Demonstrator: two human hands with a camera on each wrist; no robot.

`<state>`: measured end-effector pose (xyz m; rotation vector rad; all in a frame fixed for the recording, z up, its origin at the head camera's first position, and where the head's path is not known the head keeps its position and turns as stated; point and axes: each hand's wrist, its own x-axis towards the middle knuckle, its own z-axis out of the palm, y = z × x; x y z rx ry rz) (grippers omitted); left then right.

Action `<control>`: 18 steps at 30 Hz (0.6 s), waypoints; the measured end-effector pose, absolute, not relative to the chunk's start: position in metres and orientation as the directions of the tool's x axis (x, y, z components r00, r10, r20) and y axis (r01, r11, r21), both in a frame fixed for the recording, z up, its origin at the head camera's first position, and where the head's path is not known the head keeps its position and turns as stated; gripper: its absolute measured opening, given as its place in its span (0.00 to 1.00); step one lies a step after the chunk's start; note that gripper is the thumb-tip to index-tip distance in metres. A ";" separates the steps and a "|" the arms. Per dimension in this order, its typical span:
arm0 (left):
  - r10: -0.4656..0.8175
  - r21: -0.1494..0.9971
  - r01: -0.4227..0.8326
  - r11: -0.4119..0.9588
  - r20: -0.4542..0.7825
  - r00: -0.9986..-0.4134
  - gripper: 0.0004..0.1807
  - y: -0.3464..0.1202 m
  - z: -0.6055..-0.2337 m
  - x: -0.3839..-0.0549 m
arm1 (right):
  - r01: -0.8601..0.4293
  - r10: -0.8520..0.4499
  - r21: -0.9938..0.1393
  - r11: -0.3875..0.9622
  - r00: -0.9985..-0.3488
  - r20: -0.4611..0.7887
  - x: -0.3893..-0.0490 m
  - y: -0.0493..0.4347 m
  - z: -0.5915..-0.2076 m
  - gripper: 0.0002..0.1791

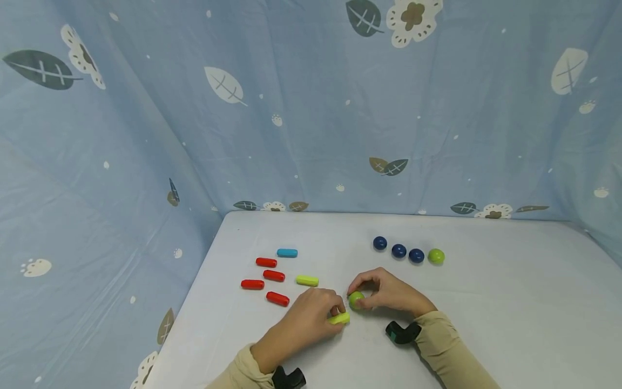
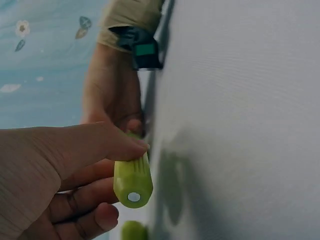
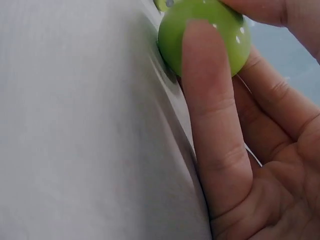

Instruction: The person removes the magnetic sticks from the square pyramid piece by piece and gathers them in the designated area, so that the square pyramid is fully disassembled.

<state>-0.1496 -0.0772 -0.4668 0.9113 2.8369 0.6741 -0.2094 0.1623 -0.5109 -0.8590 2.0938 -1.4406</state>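
My left hand (image 1: 311, 313) pinches a yellow-green rod (image 1: 342, 318) between thumb and fingers, low over the white table. In the left wrist view, the rod (image 2: 132, 181) has ribbed sides and a round silvery spot on its end. Just to the right, my right hand (image 1: 396, 294) grips a glossy green ball (image 1: 356, 301) with its thumb and fingers. The right wrist view shows the ball (image 3: 172, 37) close up, with one finger across its front. Ball and rod are close together, the ball slightly farther from me.
Several red rods (image 1: 274, 276), a blue rod (image 1: 287, 253) and another yellow-green rod (image 1: 307, 280) lie at the left. Three dark blue balls (image 1: 399, 250) and a second green ball (image 1: 436, 256) form a row behind my right hand. A patterned blue curtain (image 1: 311, 119) borders the white table (image 1: 515, 302).
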 end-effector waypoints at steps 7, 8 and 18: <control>0.458 0.443 0.480 0.757 0.164 -0.874 0.08 -0.100 -0.450 -0.164 | -0.247 -0.702 -0.935 0.256 -0.713 -0.004 -0.211 0.162 -0.514 0.12; 0.429 0.437 0.468 0.768 0.190 -0.883 0.08 -0.104 -0.448 -0.167 | -0.242 -0.701 -0.935 0.259 -0.713 -0.009 -0.211 0.162 -0.514 0.12; 0.293 0.409 0.379 0.830 0.259 -0.921 0.12 -0.127 -0.449 -0.202 | -0.183 -0.688 -0.946 0.268 -0.723 -0.055 -0.208 0.161 -0.509 0.13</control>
